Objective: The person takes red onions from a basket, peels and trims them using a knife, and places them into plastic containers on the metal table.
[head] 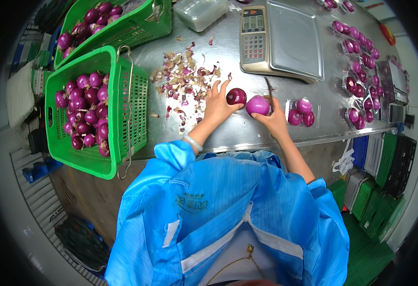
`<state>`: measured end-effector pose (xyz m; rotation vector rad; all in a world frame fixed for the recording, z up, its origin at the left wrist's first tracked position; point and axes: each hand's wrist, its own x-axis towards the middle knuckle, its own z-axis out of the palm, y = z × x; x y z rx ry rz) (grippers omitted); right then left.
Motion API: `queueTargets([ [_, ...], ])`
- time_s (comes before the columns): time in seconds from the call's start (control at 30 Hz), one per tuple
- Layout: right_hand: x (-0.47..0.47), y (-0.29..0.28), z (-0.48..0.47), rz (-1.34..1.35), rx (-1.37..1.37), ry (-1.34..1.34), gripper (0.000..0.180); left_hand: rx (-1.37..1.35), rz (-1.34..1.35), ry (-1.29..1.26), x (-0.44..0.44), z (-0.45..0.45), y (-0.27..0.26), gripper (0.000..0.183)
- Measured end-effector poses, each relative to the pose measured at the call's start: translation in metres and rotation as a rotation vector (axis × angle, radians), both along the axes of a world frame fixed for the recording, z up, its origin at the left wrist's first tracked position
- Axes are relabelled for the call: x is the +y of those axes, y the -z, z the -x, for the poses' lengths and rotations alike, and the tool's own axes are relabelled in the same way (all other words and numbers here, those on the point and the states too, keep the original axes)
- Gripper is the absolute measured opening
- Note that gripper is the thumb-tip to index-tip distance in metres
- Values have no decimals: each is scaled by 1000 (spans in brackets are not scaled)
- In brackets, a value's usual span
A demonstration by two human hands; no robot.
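My left hand (218, 101) is spread at the left side of a dark red onion (236, 97) resting on the steel table. Its thumb lies along the onion's lower edge, while the fingers stand apart from one another. Right beside it, a lighter purple onion (257, 105) is gripped by my right hand (276, 120), thumb at the front. A knife (269, 89) with a dark, narrow blade sticks up from the same hand; its handle is mostly hidden by the fingers. To the right, a clear plastic tray (287, 117) holds three peeled onions (304, 106).
Onion peelings (185, 80) litter the steel table (227, 134). Green crates (114, 150) of onions, one with a wire handle (130, 103), stand left. Behind are a digital scale (295, 43) and stacked clear trays (201, 14). Several packed trays (355, 116) line the right.
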<state>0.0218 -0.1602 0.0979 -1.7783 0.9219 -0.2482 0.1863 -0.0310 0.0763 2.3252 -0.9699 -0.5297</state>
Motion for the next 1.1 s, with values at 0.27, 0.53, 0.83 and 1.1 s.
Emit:
queueTargets([
  [0.27, -5, 26, 11, 284, 58, -14, 47, 391, 120, -48, 2, -23, 29, 90],
  [0.53, -5, 60, 5, -64, 240, 167, 52, 426, -144, -70, 20, -31, 75, 36],
  [0.83, 11, 0, 50, 75, -70, 238, 45, 1298, 316, -238, 8, -14, -4, 35],
  [1.1, -35, -49, 156, 33, -370, 807, 30, 1660, 348, -126, -119, 85, -64, 68],
])
